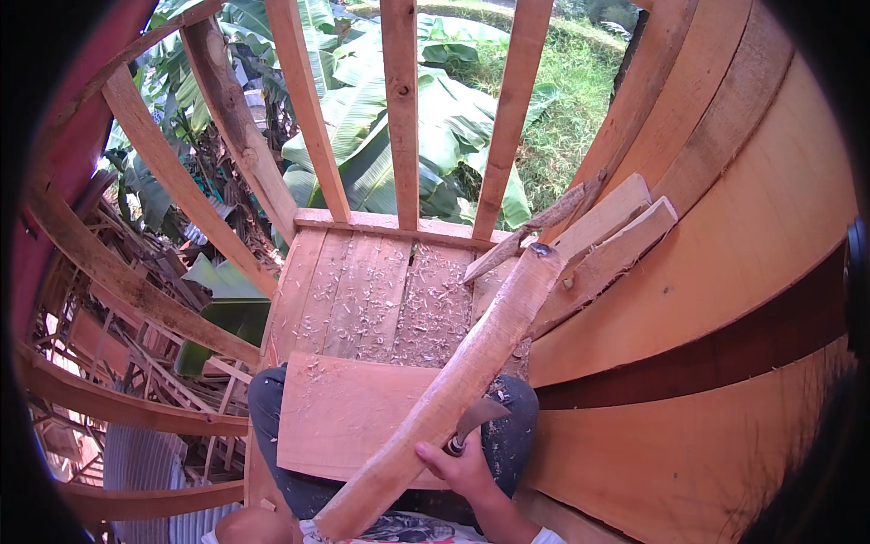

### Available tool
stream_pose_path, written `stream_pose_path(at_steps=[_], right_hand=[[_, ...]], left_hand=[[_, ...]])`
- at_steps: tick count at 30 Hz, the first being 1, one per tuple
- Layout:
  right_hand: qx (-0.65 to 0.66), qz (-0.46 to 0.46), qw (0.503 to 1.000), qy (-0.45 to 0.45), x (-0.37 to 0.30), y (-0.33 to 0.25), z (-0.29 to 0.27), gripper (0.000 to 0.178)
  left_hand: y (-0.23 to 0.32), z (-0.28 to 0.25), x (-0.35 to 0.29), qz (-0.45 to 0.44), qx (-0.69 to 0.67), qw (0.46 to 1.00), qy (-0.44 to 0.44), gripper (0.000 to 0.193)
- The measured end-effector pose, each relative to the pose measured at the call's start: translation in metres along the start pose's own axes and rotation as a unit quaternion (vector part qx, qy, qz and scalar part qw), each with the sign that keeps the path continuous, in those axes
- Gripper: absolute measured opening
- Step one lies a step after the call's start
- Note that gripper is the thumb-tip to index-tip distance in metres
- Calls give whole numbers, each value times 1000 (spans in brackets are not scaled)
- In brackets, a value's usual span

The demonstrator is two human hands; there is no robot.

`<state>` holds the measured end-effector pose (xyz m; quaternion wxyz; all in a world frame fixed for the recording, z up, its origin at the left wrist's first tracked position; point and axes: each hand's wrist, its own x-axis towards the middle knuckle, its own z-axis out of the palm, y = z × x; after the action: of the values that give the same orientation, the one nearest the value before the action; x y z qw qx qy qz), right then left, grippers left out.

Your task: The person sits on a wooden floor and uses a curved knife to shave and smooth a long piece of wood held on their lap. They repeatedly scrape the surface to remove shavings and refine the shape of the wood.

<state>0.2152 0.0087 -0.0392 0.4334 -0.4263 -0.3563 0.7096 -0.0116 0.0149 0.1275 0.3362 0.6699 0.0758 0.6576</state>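
Right hand (pixel 464 467) low, just right of centre, fingers curled round the handle of a knife (pixel 480 416); thumb lies along the near edge of a long plank (pixel 462 372). Wrist angles up and left from the lower edge, forearm short in view, white sleeve cut off at the border. Blade curves up and to the right, clear of the fist; most of the handle is hidden in the grip.

Left side: only a rounded bit of bare arm (pixel 256 526) at the lower edge. Left hand itself cannot be made out; whether it grips anything, cannot tell.

Plank slants from the lower edge, left of the right hand, up to the right; dark spot at its upper end. Lower end sits close to the border and the shirt. It crosses a flat board (pixel 349 412) lying over the lap, hiding part of the board's right side. Dark trousers (pixel 517 431) show either side.

Beyond the knees: floor (pixel 308 299) strewn with shavings (pixel 385 313). Offcuts (pixel 616 245) at right, partly behind the plank's top. Slats (pixel 401 118) fence the far side; broad leaves (pixel 362 163) behind, cut into strips by them. Fisheye rim blacks out the corners.
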Motion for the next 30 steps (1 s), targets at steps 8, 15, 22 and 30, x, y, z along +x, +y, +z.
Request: stream_pose_path(at_steps=[8, 15, 22, 30], right_hand=[[-23, -25, 998, 54, 4, -2, 6, 35], [9, 16, 998, 54, 11, -21, 5, 32], [-19, -1, 1000, -23, 29, -23, 21, 32], [-266, -115, 957, -36, 38, -26, 15, 66]], left_hand=[[-5, -27, -38, -138, 183, 972, 54, 28], [-61, -35, -85, -586, 11, 802, -118, 67], [-84, -32, -147, -666, -461, 574, -123, 58], [-58, -44, -125, -673, -291, 674, -91, 39]])
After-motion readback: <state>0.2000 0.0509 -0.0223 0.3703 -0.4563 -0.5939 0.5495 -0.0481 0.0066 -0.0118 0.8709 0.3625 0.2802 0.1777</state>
